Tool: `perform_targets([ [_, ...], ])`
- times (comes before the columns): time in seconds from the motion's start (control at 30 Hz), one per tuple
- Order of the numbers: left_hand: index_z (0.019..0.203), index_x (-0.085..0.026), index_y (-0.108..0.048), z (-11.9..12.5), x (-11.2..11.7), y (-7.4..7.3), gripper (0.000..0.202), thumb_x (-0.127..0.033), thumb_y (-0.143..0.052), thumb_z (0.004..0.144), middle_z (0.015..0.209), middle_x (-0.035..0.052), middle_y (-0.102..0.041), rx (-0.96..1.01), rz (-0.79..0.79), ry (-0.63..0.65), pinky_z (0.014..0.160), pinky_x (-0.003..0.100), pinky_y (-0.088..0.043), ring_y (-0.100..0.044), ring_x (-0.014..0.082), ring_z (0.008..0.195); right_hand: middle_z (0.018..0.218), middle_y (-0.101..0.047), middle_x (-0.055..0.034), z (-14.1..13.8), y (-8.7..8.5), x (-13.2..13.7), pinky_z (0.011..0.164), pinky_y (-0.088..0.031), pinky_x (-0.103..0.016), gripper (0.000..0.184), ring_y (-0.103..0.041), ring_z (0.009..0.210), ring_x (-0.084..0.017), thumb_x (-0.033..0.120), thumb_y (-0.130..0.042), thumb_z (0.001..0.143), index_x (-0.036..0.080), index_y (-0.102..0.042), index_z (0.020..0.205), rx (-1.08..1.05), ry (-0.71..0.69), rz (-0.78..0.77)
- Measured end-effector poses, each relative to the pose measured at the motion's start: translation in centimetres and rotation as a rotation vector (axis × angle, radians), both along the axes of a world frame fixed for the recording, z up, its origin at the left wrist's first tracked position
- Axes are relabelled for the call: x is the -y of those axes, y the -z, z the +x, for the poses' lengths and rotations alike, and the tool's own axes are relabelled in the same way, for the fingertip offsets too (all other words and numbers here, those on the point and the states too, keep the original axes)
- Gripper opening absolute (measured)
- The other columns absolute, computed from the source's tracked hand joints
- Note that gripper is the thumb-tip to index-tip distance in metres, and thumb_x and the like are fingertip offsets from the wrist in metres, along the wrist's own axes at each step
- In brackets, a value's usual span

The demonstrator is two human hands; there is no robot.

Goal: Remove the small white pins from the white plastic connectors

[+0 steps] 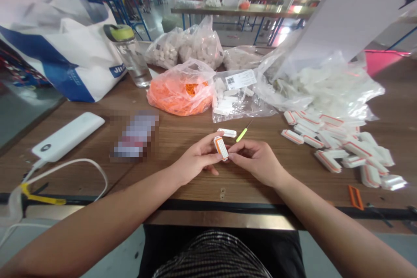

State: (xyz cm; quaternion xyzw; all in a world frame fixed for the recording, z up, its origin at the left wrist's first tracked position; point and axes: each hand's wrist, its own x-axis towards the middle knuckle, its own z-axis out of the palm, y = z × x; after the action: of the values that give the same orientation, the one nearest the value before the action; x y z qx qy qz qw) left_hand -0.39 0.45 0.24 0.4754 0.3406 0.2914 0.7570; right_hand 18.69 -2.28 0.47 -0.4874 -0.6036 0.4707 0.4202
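Currently in hand: a white connector housing with an orange rim, tilted, its grid of small holes showing, held just above the table.
Left hand: grasping the housing, thumb and fingers closed on its side.
Right hand: curled, fingertips pinching the housing's lower end.
Risk: such a small piece could slip if the pinch loosens, and uneven pressure might work the orange rim loose.
In the way: a loose white part and a green-handled pick lie just ahead of the hands, where a knuckle could knock them.
To the right: a heap of orange-rimmed housings on the wooden table.
Farther ahead: a bag of orange parts and a clear bag of white parts.
To the left: a white power bank with its cable.
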Motion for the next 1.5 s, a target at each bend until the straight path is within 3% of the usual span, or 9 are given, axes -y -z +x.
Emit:
perform_targets([
  [0.4,0.146,-0.029,-0.033,0.2,0.3,0.8,0.065,-0.016,-0.053,0.086,0.110,0.0088,-0.057,-0.133,0.243,0.088,0.055,0.020,-0.056,-0.055,0.0218,0.098,0.072,-0.074,-0.0016,0.0,0.5,0.2,0.061,-0.049,-0.027,0.010,-0.064,0.063,-0.014,0.027,-0.066,0.077,0.020,-0.072,0.076,0.174,0.086,0.011],
  [0.63,0.145,-0.024,-0.035,0.1,0.6,0.9,0.052,-0.024,-0.043,0.093,0.105,0.0085,-0.054,-0.193,0.336,0.093,0.055,0.023,-0.059,-0.054,0.0182,0.088,0.072,-0.074,-0.0016,0.0,0.3,0.2,0.062,-0.049,-0.027,0.013,-0.064,0.064,-0.014,0.029,-0.064,0.080,0.021,-0.073,0.075,0.165,0.054,0.011],
  [0.77,0.144,-0.017,-0.035,0.2,0.7,0.8,0.052,-0.022,-0.042,0.093,0.102,0.0093,-0.055,-0.230,0.369,0.135,0.056,0.024,-0.060,-0.055,0.0181,0.087,0.064,-0.072,-0.0007,0.0,0.0,0.1,0.055,-0.048,-0.025,0.016,-0.062,0.056,-0.012,0.030,-0.064,0.081,0.020,-0.073,0.071,0.138,0.050,0.003],
  [1.0,0.144,-0.016,-0.036,0.1,1.1,0.2,0.052,-0.019,-0.042,0.092,0.109,0.0119,-0.058,-0.291,0.497,0.191,0.057,0.024,-0.059,-0.059,0.0164,0.082,0.069,-0.073,-0.0025,-0.3,-0.1,0.5,0.061,-0.055,-0.028,0.013,-0.067,0.062,-0.014,0.030,-0.066,0.081,0.020,-0.072,0.075,-0.004,0.021,-0.044],
  [1.17,0.145,-0.012,-0.037,0.1,1.0,0.3,0.050,-0.029,-0.034,0.098,0.105,0.0129,-0.059,-0.252,0.448,0.178,0.054,0.024,-0.058,-0.059,0.0117,0.067,0.062,-0.070,-0.0007,-0.5,-0.1,0.4,0.050,-0.050,-0.024,0.009,-0.062,0.053,-0.011,0.027,-0.067,0.076,0.019,-0.071,0.076,-0.052,0.049,-0.065],
  [1.33,0.137,-0.013,-0.049,0.2,0.7,0.7,0.045,-0.033,-0.037,0.098,0.105,0.0128,-0.061,-0.127,0.328,0.163,0.065,0.028,-0.061,-0.064,0.0159,0.080,0.061,-0.068,-0.0001,-0.6,-0.1,0.4,0.047,-0.049,-0.023,0.009,-0.060,0.051,-0.010,0.027,-0.069,0.074,0.018,-0.070,0.075,-0.082,0.068,-0.067],
  [1.5,0.126,-0.012,-0.060,0.3,0.4,0.8,0.039,-0.031,-0.041,0.098,0.092,0.0094,-0.064,-0.098,0.271,0.163,0.064,0.025,-0.059,-0.064,0.0141,0.076,0.064,-0.069,-0.0008,-0.4,0.2,0.3,0.051,-0.050,-0.023,0.010,-0.062,0.055,-0.011,0.028,-0.069,0.076,0.018,-0.070,0.075,-0.081,0.048,-0.072],
])
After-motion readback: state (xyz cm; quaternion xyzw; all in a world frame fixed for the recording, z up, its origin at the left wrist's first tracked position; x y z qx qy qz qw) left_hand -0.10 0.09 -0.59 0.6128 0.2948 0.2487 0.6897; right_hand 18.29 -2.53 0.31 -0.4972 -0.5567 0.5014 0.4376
